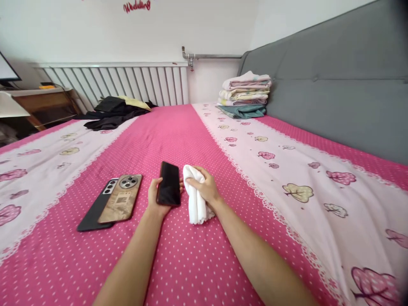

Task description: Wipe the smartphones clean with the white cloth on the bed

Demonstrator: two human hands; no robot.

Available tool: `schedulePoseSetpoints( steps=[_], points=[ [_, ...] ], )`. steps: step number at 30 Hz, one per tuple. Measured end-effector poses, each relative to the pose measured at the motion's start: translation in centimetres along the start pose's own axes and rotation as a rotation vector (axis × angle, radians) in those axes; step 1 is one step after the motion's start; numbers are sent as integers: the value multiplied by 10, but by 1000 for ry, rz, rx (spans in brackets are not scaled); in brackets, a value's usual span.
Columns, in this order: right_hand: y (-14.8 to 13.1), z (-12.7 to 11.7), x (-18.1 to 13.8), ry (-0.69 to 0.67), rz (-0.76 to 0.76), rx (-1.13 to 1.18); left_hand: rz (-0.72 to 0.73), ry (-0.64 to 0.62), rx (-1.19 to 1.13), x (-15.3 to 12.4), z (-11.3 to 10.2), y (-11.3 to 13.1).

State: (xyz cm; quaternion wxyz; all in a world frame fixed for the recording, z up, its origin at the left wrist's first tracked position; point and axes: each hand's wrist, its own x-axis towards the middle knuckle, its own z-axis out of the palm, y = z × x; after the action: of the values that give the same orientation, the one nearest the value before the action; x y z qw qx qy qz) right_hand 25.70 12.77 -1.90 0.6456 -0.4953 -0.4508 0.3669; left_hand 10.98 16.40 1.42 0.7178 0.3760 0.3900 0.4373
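My left hand (156, 195) is wrapped round a smartphone (168, 185), its dark screen facing up. In my right hand (205, 187) is a bunched white cloth (195, 199), pinched between thumb and fingers, its lower end hanging toward the bed. The cloth and the phone are close together but apart. Left of my left hand lie two more phones on the bedspread: a tan, patterned phone (123, 199) with a round camera ring and a label, back up, partly overlapping a black phone (95, 214), also back up.
The pink polka-dot bedspread (172, 131) covers the bed. At the back right, folded bedding (245, 91) is stacked against the grey headboard (334, 80). Dark clothes (111, 112) lie at the far left before a white radiator (127, 85). A wooden desk (47, 104) stands beyond.
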Motion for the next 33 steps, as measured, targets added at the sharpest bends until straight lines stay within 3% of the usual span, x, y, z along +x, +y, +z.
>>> schedulePoseSetpoints(
  steps=[2,6,12,21,29,33],
  points=[
    [-6,4,-7,-64,-179,-111,-15,34,-297,-3,-5,-8],
    [-22,13,-23,-214,-414,-309,-25,81,-400,-9,-7,-8],
    [-26,19,-33,-291,-421,-504,-96,-4,-307,-14,6,-10],
    [-29,16,-30,-61,-468,-389,-15,-11,-212,-26,26,-17],
    [-36,6,-23,150,-477,-223,81,-242,-54,-24,26,-32],
    [-33,2,-17,234,-443,-143,158,-178,159,-27,29,-34]
  ],
)
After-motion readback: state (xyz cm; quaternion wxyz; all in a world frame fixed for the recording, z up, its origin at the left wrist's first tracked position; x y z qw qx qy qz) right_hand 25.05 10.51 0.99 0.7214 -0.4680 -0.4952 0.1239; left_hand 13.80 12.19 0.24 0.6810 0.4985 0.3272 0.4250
